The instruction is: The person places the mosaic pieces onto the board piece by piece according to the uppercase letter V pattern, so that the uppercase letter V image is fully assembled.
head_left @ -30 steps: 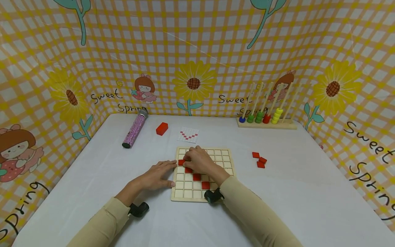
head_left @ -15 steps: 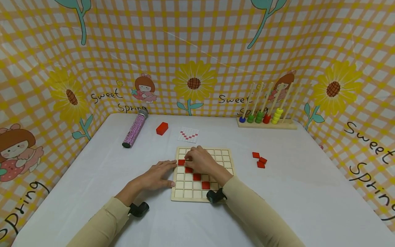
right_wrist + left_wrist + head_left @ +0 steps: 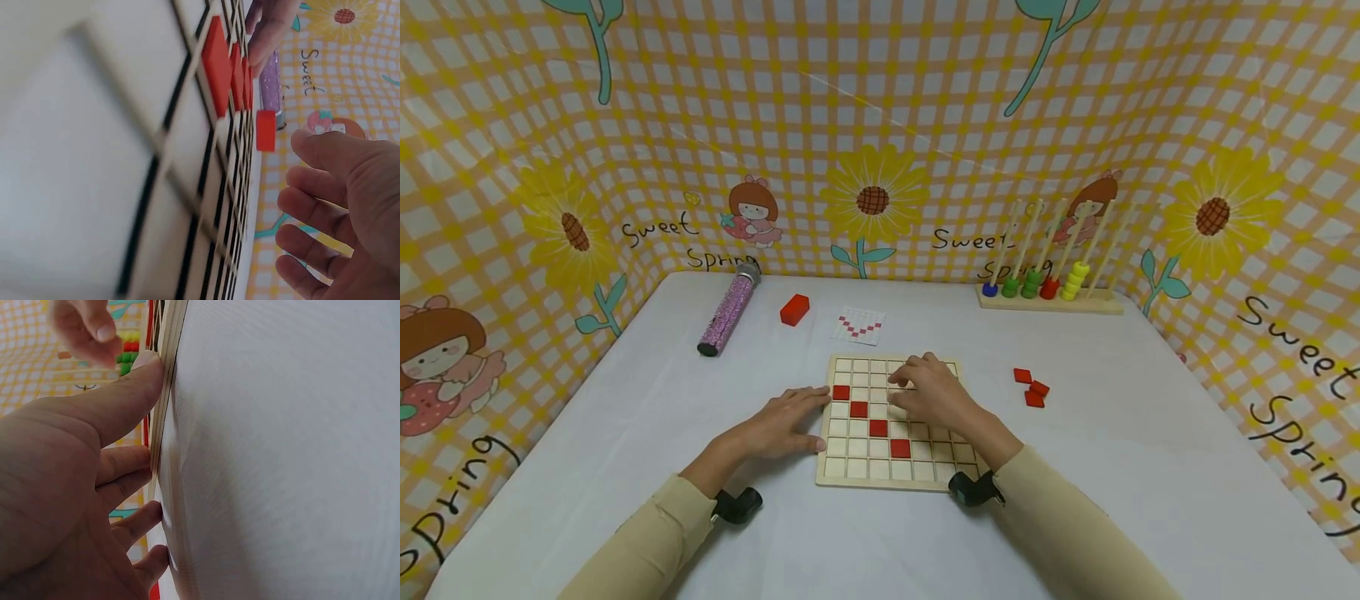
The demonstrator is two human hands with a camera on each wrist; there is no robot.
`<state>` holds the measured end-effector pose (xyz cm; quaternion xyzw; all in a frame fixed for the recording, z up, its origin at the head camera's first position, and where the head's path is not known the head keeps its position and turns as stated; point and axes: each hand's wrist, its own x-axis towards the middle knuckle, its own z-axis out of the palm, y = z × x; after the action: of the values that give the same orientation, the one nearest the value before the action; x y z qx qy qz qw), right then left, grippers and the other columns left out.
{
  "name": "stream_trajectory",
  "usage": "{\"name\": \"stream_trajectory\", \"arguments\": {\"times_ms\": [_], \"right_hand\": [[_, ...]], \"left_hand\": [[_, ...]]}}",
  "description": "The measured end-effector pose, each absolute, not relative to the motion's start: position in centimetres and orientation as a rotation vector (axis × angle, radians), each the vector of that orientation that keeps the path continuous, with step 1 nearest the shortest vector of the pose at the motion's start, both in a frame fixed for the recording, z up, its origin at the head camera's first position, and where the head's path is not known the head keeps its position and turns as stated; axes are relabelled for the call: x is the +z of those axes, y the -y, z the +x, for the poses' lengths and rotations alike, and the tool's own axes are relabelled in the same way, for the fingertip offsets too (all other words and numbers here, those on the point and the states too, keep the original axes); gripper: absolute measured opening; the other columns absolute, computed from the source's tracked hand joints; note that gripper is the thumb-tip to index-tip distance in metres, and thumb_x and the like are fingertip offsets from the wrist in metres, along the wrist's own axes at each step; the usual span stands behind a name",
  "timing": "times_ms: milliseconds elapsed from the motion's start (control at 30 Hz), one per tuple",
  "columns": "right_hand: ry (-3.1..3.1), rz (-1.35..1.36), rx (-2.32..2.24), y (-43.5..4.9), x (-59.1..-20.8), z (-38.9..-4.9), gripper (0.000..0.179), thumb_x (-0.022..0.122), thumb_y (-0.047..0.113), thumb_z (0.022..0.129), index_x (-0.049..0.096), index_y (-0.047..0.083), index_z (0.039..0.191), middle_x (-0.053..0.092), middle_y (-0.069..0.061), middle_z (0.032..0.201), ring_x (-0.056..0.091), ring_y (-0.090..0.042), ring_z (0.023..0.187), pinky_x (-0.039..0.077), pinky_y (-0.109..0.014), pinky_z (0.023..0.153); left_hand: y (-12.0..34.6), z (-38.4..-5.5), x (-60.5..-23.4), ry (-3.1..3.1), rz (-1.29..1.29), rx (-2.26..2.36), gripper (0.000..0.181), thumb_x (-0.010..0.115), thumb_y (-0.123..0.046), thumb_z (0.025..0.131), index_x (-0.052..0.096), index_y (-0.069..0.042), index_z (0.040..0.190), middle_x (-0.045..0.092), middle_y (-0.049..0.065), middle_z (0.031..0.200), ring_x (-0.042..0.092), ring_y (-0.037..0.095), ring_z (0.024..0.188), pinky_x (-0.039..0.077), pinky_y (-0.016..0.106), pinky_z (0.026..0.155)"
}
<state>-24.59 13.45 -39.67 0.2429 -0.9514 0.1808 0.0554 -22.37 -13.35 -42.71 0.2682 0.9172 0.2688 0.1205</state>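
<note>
A square wooden grid board (image 3: 857,471) lies on the white table in the head view. Four-sided red tiles sit in its cells in a slanting row, from the upper-left tile (image 3: 841,392) down to the lowest tile (image 3: 900,448). My left hand (image 3: 782,427) rests at the board's left edge; in the left wrist view its thumb and fingertips touch the wooden side (image 3: 164,394). Over the board's right half hovers my right hand (image 3: 936,392), fingers loosely bent and nothing between them, as the right wrist view (image 3: 325,212) also shows.
Several loose red tiles (image 3: 1034,399) lie right of the board. Behind it are a pattern card (image 3: 858,326), a red block (image 3: 794,310) and a glittery pink microphone (image 3: 727,315). A peg abacus (image 3: 1051,304) with coloured beads stands at the back right, before a checked cloth wall.
My right hand has lifted off the upper-left tiles and moved right across the board, uncovering the red tiles there. The left hand has stayed at the board's edge.
</note>
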Motion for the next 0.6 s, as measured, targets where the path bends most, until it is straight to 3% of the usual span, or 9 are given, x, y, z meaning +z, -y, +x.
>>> {"name": "stream_trajectory", "arguments": {"times_ms": [233, 600], "right_hand": [[2.84, 0.678, 0.532, -16.4, -39.9, -23.4, 0.025, 0.072, 0.026, 0.082, 0.071, 0.009, 0.101, 0.065, -0.001, 0.094, 0.048, -0.019, 0.089, 0.042, -0.035, 0.077], [2.858, 0.518, 0.575, -21.8, -40.0, -22.8, 0.032, 0.071, 0.026, 0.083, 0.069, 0.006, 0.108, 0.064, -0.005, 0.097, 0.046, -0.022, 0.092, 0.038, -0.031, 0.073]], "left_hand": [[13.3, -22.4, -42.9, -2.679, 0.773, 0.782, 0.072, 0.071, -0.032, 0.083, 0.039, -0.013, 0.144, 0.031, 0.006, 0.155, 0.023, 0.032, 0.143, 0.021, 0.054, 0.115], [13.5, -22.4, -42.9, -2.688, 0.809, 0.776, 0.07, 0.07, -0.031, 0.084, 0.039, -0.013, 0.144, 0.03, 0.006, 0.155, 0.022, 0.033, 0.144, 0.021, 0.055, 0.115]]}}
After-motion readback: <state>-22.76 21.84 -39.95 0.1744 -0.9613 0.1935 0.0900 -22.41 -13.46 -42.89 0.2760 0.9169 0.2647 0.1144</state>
